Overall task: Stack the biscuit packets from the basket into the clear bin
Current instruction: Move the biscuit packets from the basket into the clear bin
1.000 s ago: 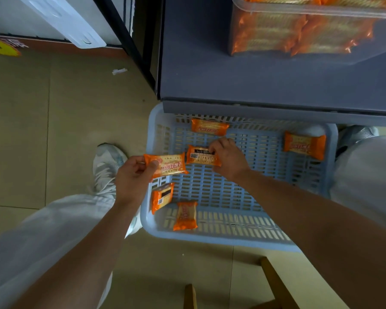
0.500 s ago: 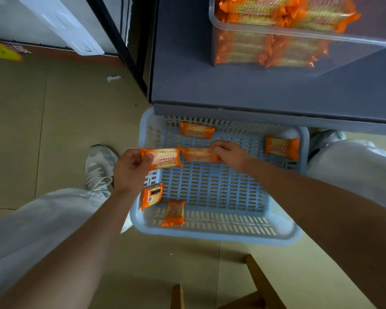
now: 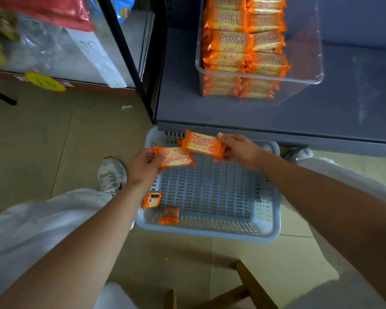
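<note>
Sitting on tan floor tiles, blue basket beneath grey shelf.

Clear bin right half open-topped

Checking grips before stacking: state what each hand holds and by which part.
Left hand pinches one biscuit packet by its left end. Right hand pinches another biscuit packet by its right end.

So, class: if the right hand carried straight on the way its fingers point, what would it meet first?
The right hand points left across the basket, so its packet would first meet the packet in the left hand; they already overlap in view, depth unclear.
</note>
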A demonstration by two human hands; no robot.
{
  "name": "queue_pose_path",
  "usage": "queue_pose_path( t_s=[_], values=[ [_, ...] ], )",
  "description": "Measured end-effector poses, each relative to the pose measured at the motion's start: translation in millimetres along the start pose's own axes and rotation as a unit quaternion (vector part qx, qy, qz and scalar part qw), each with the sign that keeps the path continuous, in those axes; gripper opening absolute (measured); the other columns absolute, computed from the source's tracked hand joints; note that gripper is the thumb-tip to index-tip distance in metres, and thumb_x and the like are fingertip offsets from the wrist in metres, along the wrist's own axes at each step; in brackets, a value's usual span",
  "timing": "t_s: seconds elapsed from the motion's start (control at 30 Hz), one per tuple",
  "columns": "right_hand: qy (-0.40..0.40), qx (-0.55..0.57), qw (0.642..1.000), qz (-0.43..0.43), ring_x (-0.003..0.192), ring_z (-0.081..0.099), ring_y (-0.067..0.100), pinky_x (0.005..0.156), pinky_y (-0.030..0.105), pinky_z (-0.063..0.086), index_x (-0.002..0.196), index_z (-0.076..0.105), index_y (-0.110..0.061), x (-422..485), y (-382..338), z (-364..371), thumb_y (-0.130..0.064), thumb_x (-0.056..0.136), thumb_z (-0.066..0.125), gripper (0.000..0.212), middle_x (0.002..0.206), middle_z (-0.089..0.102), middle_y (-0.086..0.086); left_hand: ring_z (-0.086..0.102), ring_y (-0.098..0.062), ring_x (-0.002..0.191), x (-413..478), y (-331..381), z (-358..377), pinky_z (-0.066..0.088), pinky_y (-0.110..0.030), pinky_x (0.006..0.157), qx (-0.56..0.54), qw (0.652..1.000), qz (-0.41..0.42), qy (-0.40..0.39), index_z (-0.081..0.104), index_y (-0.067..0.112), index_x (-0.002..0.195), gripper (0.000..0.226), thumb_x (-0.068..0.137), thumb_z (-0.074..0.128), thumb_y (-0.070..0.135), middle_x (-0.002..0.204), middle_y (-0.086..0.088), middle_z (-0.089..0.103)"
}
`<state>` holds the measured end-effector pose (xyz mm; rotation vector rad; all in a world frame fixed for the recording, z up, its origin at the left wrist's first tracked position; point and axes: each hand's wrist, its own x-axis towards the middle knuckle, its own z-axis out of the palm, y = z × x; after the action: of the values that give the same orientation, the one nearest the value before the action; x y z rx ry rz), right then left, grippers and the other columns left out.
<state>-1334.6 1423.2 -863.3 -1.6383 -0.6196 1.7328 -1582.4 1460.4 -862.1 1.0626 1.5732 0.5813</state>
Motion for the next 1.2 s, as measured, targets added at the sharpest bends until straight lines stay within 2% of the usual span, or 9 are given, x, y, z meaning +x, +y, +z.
queue_pose_path(
  t_s=[0.07,0.17,0.33,0.53,0.7,0.77,0.97,1.1,1.2],
  values=[
    [-0.03,0.012,0.999,0.001,0.083,0.069,0.028,0.093,0.042,0.05,0.116,0.059,-0.003,-13,-5,-1,-0.029,0.098,0.049,0.033,0.098,0.068,0.018,0.059,-0.011,0.065,-8,9,2,0.048,-0.009,0.049,-0.013,1.0,0.0,-0.007,0.061,0.007,0.098,0.018,0.089,0.067,0.022,0.077,0.0,0.063],
    [-0.061,0.013,0.998,0.01,0.09,0.067,0.023,0.09,0.036,0.053,0.121,0.058,-0.006,-31,-13,0,-0.021,0.098,0.05,0.029,0.102,0.067,0.013,0.059,-0.011,0.065,-18,20,5,0.048,-0.012,0.048,-0.053,0.998,-0.02,-0.016,0.062,0.001,0.106,0.025,0.089,0.066,0.019,0.086,-0.008,0.064],
    [-0.069,0.053,0.996,-0.011,0.094,0.059,0.029,0.084,0.036,0.058,0.094,0.055,-0.008,-53,-19,5,-0.006,0.096,0.047,0.008,0.095,0.059,0.016,0.062,-0.01,0.064,-39,34,9,0.053,-0.016,0.052,-0.113,0.992,-0.039,-0.041,0.062,0.003,0.101,0.019,0.09,0.066,0.018,0.085,-0.009,0.065],
    [-0.048,0.068,0.996,-0.028,0.099,0.066,0.03,0.084,0.043,0.057,0.13,0.045,-0.015,-74,-23,10,0.007,0.089,0.051,0.047,0.107,0.065,0.015,0.064,-0.015,0.07,-61,42,18,0.055,-0.027,0.066,-0.12,0.991,-0.033,-0.054,0.06,0.009,0.106,0.018,0.09,0.066,0.016,0.093,-0.01,0.068],
    [0.025,0.029,0.999,-0.029,0.089,0.061,0.022,0.073,0.033,0.056,0.098,0.058,-0.012,-84,-32,11,-0.002,0.088,0.052,0.015,0.09,0.064,0.008,0.066,-0.02,0.083,-71,53,19,0.055,-0.029,0.072,-0.12,0.99,-0.007,-0.077,0.06,0.011,0.111,0.021,0.091,0.065,0.016,0.098,-0.009,0.069],
    [0.027,0.076,0.996,-0.023,0.085,0.065,0.022,0.072,0.03,0.057,0.099,0.059,-0.011,-86,-35,7,-0.007,0.088,0.057,0.011,0.091,0.068,0.009,0.066,-0.02,0.084,-74,57,19,0.056,-0.028,0.071,-0.122,0.989,-0.006,-0.082,0.06,0.011,0.112,0.022,0.091,0.064,0.014,0.1,-0.01,0.068],
    [0.015,0.109,0.994,-0.017,0.117,0.055,0.021,0.1,0.041,0.048,0.095,0.063,-0.018,-90,-36,6,-0.017,0.082,0.073,0.017,0.112,0.067,0.003,0.066,-0.027,0.095,-79,64,21,0.057,-0.032,0.075,-0.161,0.982,-0.038,-0.092,0.06,0.019,0.101,0.013,0.09,0.066,0.015,0.108,-0.016,0.067],
    [-0.007,0.179,0.983,-0.035,0.103,0.064,0.018,0.094,0.033,0.051,0.099,0.061,-0.015,-95,-37,15,-0.006,0.088,0.064,0.015,0.105,0.069,0.003,0.067,-0.023,0.094,-83,70,25,0.056,-0.031,0.076,-0.174,0.978,-0.034,-0.108,0.059,0.018,0.106,0.015,0.092,0.063,0.018,0.106,-0.013,0.068],
    [0.016,0.193,0.979,-0.057,0.099,0.065,0.019,0.083,0.031,0.055,0.108,0.054,-0.015,-97,-42,22,-0.001,0.084,0.068,0.032,0.102,0.068,0.004,0.068,-0.021,0.093,-87,75,26,0.054,-0.029,0.075,-0.177,0.973,-0.032,-0.144,0.06,0.015,0.109,0.023,0.092,0.062,0.03,0.102,-0.01,0.07]
  ],
)
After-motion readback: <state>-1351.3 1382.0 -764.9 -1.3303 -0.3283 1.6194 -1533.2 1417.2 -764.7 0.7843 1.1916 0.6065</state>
